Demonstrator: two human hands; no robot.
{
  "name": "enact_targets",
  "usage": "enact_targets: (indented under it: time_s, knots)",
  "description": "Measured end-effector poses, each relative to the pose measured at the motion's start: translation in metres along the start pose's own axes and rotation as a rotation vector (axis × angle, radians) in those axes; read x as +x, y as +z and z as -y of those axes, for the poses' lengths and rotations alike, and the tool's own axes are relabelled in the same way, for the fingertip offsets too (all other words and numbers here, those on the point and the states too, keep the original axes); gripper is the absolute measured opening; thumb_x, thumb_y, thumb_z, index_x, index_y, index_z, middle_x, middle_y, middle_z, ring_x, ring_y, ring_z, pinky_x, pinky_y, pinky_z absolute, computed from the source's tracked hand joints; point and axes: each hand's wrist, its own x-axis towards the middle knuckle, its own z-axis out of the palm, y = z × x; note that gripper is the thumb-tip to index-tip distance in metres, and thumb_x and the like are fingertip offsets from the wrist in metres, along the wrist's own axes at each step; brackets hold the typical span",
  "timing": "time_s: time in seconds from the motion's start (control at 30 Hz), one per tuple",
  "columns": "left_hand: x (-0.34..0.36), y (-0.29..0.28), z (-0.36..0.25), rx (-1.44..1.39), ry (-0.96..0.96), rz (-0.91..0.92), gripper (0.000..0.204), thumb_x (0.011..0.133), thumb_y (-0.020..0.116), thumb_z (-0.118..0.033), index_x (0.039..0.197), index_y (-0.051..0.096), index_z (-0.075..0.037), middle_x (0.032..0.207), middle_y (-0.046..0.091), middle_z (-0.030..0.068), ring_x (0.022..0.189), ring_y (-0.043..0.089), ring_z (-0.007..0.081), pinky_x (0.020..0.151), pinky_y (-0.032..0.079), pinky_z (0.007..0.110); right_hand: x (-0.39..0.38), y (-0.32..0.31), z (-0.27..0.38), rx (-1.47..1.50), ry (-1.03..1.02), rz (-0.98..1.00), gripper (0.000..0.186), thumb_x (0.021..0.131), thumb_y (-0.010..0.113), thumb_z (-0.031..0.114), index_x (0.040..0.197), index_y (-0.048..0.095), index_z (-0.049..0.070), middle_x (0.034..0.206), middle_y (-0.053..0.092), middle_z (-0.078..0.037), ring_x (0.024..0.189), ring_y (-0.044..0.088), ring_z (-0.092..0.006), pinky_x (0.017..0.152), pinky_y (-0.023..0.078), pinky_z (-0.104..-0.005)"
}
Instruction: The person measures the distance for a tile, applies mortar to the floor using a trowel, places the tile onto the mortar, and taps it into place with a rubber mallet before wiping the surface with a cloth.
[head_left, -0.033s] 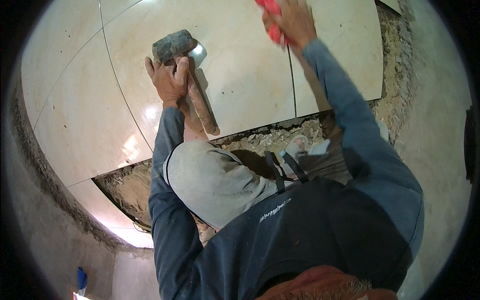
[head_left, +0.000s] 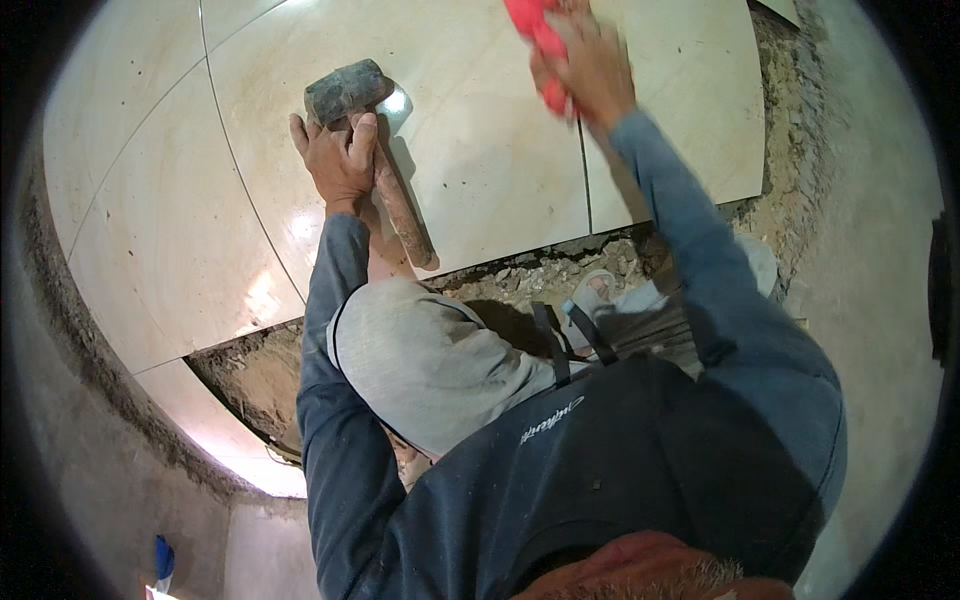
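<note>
My left hand (head_left: 341, 165) leans on the cream floor tiles (head_left: 490, 170) with its fingers apart. Beside it lies a mallet (head_left: 345, 90) with a dark, worn head and a wooden handle. My thumb touches or nearly touches the handle just below the head. Farther right, my right hand (head_left: 592, 70) is closed on a bright red cloth-like piece (head_left: 548, 45), held at or just above a tile near a joint. Motion blurs this hand, and part of the red piece is hidden by the fingers.
A broken edge of rubble and dirt (head_left: 590, 265) runs along the near side of the tiles, by my knee (head_left: 400, 345) and foot. Another rough strip (head_left: 785, 130) borders them at right, beside grey concrete (head_left: 870, 200). Small dark specks dot the tiles.
My right hand has moved slightly toward me with the red cloth-like piece. My left hand and the mallet stay where they were.
</note>
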Motion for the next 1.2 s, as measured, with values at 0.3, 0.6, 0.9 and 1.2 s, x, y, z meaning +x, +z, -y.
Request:
enact_targets:
  time_s: [0.3, 0.6, 0.9, 1.2]
  knots:
    - [-0.010, 0.001, 0.006, 0.183, 0.123, 0.001, 0.023, 0.097, 0.058, -0.029, 0.108, 0.073, -0.015, 0.103, 0.075, 0.0178, 0.115, 0.059, 0.0361, 0.119, 0.026, 0.052, -0.267, -0.124, 0.043, 0.617, 0.515, 0.625, 0.038, 0.087, 0.076, 0.027, 0.116, 0.067, 0.005, 0.120, 0.061, -0.017, 0.103, 0.058, -0.0326, 0.093, 0.048, -0.0432]
    - [-0.063, -0.113, 0.020, -1.290, -0.081, -0.310, 0.021, 0.100, 0.061, -0.018, 0.103, 0.063, 0.003, 0.090, 0.069, 0.0155, 0.082, 0.074, 0.0275, 0.072, 0.067, 0.045, -0.076, -0.114, 0.156, 0.837, -0.026, -0.016, 0.043, 0.088, 0.077, 0.034, 0.119, 0.066, 0.007, 0.106, 0.068, -0.012, 0.097, 0.069, -0.0258, 0.085, 0.056, -0.0388]
    - [-0.200, -0.207, 0.004, -0.981, -0.434, -0.807, 0.024, 0.097, 0.060, -0.018, 0.079, 0.060, -0.002, 0.067, 0.065, 0.0119, 0.051, 0.064, 0.0178, 0.047, 0.054, 0.030, -0.092, 0.008, 0.362, 0.300, -0.434, -0.050, 0.027, 0.081, 0.071, 0.028, 0.107, 0.069, 0.025, 0.115, 0.065, -0.003, 0.112, 0.059, -0.0282, 0.094, 0.041, -0.0540]
    - [-0.295, -0.136, 0.026, -0.948, -0.859, -0.626, 0.015, 0.088, 0.070, -0.011, 0.082, 0.065, 0.001, 0.071, 0.070, 0.0122, 0.056, 0.062, 0.0156, 0.049, 0.051, 0.032, -0.189, -0.024, -0.085, -0.016, 0.601, 0.107, 0.041, 0.094, 0.063, 0.038, 0.121, 0.066, 0.007, 0.118, 0.067, -0.020, 0.107, 0.065, -0.0369, 0.093, 0.052, -0.0485]
